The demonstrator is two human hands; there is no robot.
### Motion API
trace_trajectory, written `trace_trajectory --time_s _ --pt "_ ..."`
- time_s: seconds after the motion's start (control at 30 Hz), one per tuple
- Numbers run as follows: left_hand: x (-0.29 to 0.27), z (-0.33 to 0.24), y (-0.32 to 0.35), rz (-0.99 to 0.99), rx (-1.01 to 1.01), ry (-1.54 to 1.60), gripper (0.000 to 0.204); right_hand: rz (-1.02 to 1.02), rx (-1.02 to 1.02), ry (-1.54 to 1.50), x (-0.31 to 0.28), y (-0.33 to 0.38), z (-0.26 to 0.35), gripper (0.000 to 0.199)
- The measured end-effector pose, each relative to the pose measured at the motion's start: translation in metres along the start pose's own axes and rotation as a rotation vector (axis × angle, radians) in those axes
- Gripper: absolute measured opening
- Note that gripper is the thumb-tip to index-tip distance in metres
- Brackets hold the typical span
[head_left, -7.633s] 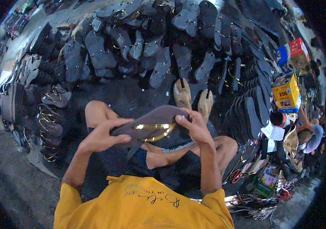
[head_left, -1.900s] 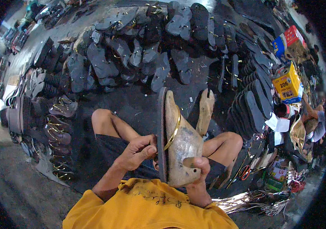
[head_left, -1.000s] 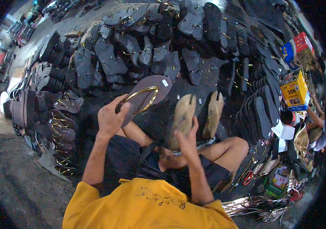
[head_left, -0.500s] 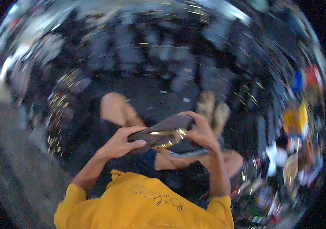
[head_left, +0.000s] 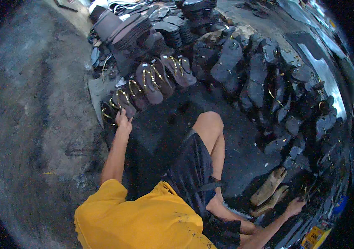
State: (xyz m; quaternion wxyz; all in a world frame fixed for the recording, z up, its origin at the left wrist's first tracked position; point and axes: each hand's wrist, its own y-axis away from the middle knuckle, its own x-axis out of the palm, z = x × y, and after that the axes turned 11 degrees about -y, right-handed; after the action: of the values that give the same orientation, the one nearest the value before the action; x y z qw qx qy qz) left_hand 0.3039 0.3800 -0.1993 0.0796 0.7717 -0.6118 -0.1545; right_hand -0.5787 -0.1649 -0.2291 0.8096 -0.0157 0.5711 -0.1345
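Observation:
At the left end of a row of finished-looking sandals, my left hand [head_left: 123,120] has its fingers closed on the heel end of a dark sandal [head_left: 125,102] with gold-trimmed straps. Beside it stands a black sandal [head_left: 108,113], also with gold trim. Several brown sandals [head_left: 148,85] lean in the same row, further right. Far over to the right, my right hand [head_left: 295,207] reaches in among dark sandal pieces. Its fingers look curled, but what they hold, if anything, is lost in the dark.
Two foot-shaped wooden lasts [head_left: 269,185] lie near my right forearm. Stacks of dark soles [head_left: 131,33] stand behind the row. More dark soles [head_left: 256,74] curve round to the right. A yellow box [head_left: 314,237] sits at the lower right. Bare concrete [head_left: 31,103] stretches along the left.
Both hands held one sandal together in front of me. Now they are wide apart, with the left at the sandal row and the right far right. The view has turned left and sharpened.

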Motion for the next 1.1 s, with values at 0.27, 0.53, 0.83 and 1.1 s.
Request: trace_trajectory --time_s 0.27,0.53,0.83,1.1 --pt "0.181 -0.095 0.365 1.234 0.581 -0.11 0.073 0.187 0.257 -1.191 -0.137 0.232 0.202 0.051" --pt "0.206 -0.118 0.512 1.91 1.112 -0.021 0.057 0.293 -0.139 -1.251 -0.123 0.263 0.271 0.056" --pt "0.178 -0.112 0.537 1.959 0.932 0.011 0.044 0.077 -0.569 -1.033 -0.22 0.235 0.286 0.037" --pt "0.184 -0.112 0.53 2.03 1.084 0.013 0.038 0.112 -0.494 -1.151 -0.211 0.239 0.289 0.042"
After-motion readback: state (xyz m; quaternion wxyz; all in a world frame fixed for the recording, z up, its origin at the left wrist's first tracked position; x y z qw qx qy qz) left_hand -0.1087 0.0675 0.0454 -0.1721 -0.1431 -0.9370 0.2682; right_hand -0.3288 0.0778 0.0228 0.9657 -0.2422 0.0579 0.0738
